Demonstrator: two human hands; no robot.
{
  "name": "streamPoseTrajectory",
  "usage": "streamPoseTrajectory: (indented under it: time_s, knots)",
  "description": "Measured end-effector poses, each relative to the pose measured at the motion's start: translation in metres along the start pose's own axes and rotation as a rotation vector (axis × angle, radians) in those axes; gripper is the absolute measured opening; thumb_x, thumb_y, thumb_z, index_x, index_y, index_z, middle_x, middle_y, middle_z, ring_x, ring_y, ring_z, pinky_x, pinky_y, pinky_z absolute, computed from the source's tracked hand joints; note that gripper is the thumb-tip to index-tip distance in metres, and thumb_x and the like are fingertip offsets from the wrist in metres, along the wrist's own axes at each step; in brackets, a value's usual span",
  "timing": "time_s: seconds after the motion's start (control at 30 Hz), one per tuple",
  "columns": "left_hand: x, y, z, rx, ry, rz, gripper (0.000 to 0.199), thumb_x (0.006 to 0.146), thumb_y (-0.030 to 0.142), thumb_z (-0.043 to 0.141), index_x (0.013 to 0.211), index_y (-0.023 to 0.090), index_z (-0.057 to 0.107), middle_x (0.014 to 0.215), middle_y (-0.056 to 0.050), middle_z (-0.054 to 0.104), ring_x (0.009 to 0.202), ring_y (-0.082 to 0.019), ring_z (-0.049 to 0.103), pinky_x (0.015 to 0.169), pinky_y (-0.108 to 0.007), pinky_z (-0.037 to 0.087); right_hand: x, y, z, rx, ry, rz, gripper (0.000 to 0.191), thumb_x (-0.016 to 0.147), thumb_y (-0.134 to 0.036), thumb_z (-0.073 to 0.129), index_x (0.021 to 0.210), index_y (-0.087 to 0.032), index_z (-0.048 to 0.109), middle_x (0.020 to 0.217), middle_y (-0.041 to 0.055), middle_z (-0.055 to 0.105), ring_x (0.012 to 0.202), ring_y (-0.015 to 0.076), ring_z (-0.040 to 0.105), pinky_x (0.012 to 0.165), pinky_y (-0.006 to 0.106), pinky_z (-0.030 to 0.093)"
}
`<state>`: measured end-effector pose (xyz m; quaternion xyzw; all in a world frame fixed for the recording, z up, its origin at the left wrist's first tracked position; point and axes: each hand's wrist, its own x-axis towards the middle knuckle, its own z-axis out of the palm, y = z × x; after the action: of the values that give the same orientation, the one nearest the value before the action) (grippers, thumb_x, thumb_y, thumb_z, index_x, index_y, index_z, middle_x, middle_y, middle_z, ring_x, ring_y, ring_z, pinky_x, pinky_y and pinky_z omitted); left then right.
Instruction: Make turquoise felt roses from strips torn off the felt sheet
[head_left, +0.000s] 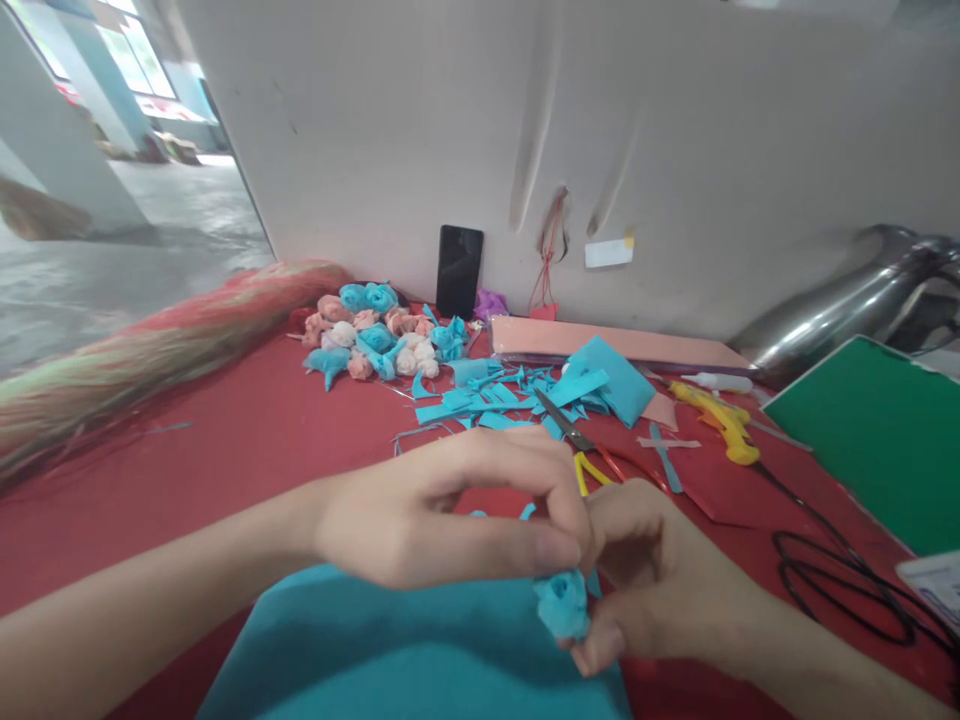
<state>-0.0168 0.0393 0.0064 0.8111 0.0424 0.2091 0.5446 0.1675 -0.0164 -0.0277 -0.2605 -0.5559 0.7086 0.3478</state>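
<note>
A small blue paper flower [562,604] is pinched between my two hands over a blue sheet [390,650]. My left hand [457,510] closes its thumb and fingers on the flower's upper edge. From the right, my right hand [652,580] grips the flower's lower side with bent fingers. Just beyond my hands lie open scissors [570,425] with red and yellow handles, among cut blue paper strips [487,400]. Some of the flower is hidden behind my fingers.
Finished blue, pink and white paper flowers [375,335] are heaped at the back, near a leaning black phone [459,270]. Right of centre lies a yellow glue gun [720,418] with a black cord [847,590]. A green board [874,440] and metal jug [832,300] stand far right.
</note>
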Motion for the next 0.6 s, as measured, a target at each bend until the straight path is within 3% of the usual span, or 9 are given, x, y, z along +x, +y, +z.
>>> streamPoseTrajectory:
  time_s: [0.4, 0.6]
  knots:
    - [-0.0028, 0.0032, 0.0031, -0.016, -0.035, -0.101, 0.021, 0.088, 0.023, 0.051, 0.069, 0.017, 0.053, 0.090, -0.003, 0.045, 0.088, -0.014, 0.048, 0.078, -0.021, 0.048, 0.0032, 0.0078, -0.0048, 0.132, -0.026, 0.110, 0.016, 0.059, -0.013, 0.083, 0.071, -0.019, 0.073, 0.067, -0.0056, 0.067, 0.063, 0.0050, 0.058, 0.061, 0.016, 0.045]
    - [-0.0033, 0.0014, 0.0054, -0.039, -0.078, -0.124, 0.023, 0.087, 0.024, 0.047, 0.066, 0.017, 0.052, 0.110, -0.007, 0.049, 0.104, -0.021, 0.052, 0.092, -0.031, 0.049, 0.0030, 0.0048, -0.0021, 0.080, -0.062, 0.139, 0.013, 0.061, -0.022, 0.082, 0.066, -0.023, 0.070, 0.066, -0.0072, 0.061, 0.064, 0.0061, 0.053, 0.056, 0.015, 0.043]
